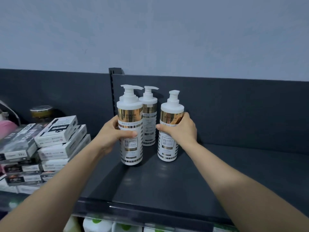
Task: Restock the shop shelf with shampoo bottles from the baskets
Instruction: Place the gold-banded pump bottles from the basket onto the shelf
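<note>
Three white pump bottles of shampoo with gold bands stand upright on the dark top shelf (167, 185). My left hand (115, 133) is wrapped around the front left bottle (130, 148), thumb across its label. My right hand (180, 129) grips the right bottle (168, 148) around its middle. A third bottle (148, 118) stands behind and between them, close to the back panel, untouched. A further pump top seems partly hidden behind the front left bottle. No basket is in view.
Stacks of white and black boxes (56, 141) fill the neighbouring shelf section on the left, with a jar (41, 112) behind them. A slotted upright post (114, 91) divides the sections. White and green bottles (103, 225) show on the shelf below. Bare shelf extends to the right.
</note>
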